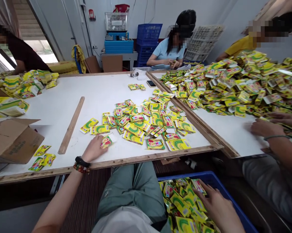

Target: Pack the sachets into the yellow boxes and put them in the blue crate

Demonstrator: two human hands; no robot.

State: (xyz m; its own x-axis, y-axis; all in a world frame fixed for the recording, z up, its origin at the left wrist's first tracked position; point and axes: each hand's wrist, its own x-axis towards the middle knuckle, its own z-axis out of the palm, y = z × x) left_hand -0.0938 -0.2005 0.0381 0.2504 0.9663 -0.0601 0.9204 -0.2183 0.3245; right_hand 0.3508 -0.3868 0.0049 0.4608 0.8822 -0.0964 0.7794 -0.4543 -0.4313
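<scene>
My left hand [94, 149], with a black band and a beaded bracelet at its wrist, is closed on a small yellow-and-red box [106, 142] just above the white tabletop. A white flap sticks out at that box's far end. Low on the right, my right hand [217, 202] reaches over a blue crate [210, 176] full of small yellow packs [181, 204]. Its fingers and thumb close around another small yellow-and-red box [198, 186] at the top of that heap. Ahead of my left hand lies a loose pile of yellow boxes [133, 129], some with white flaps open.
A wooden strip [71, 124] lies on the table at left, near a cardboard box [17, 139] and several loose yellow packets [48, 159]. A wooden divider [196, 121] borders a big heap of cartons [233, 84]. Co-workers sit around; one's hand [267, 127] works at right.
</scene>
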